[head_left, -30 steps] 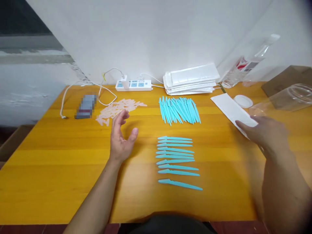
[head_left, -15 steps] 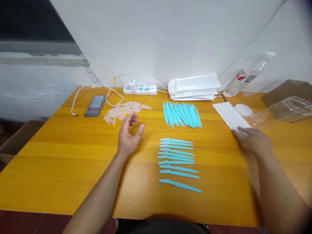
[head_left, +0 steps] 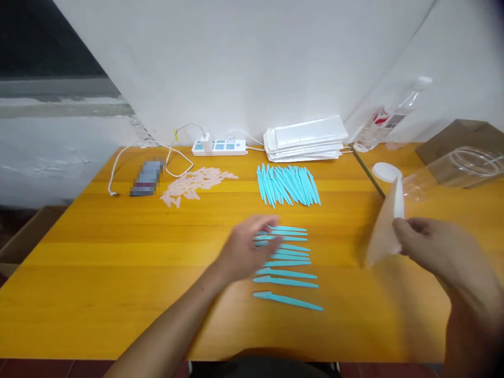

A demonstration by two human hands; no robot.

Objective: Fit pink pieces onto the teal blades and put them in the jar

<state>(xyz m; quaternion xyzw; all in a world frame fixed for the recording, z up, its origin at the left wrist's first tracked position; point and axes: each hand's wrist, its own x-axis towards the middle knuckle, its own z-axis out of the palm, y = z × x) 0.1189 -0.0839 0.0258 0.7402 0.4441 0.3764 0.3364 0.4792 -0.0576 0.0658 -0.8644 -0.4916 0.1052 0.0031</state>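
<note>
My right hand (head_left: 444, 252) pinches a flat white paper pouch (head_left: 388, 226) by its near edge, holding it up on a slant above the table. Over the upper left part of a row of slim turquoise plastic sticks shaped like eyebrow razors (head_left: 289, 302) hovers my left hand (head_left: 250, 247). Its fingers are apart and loosely curved, holding nothing, and they hide several stick ends. Behind the row lies a loose heap of the same turquoise sticks (head_left: 289, 185). Small pale pink plastic pieces (head_left: 195, 182) lie scattered to its left.
A stack of white pouches (head_left: 305, 139) rests against the wall beside a power strip (head_left: 218, 148). A phone (head_left: 147, 178) and white cable lie at left. At right are a plastic bottle (head_left: 388, 123), white lid (head_left: 387, 172), clear jar (head_left: 452, 168) and cardboard box (head_left: 460, 139).
My right hand has lifted the white pouch off the table and tilted it up. My left hand has moved right and nearer, from beside the pink pieces to over the row.
</note>
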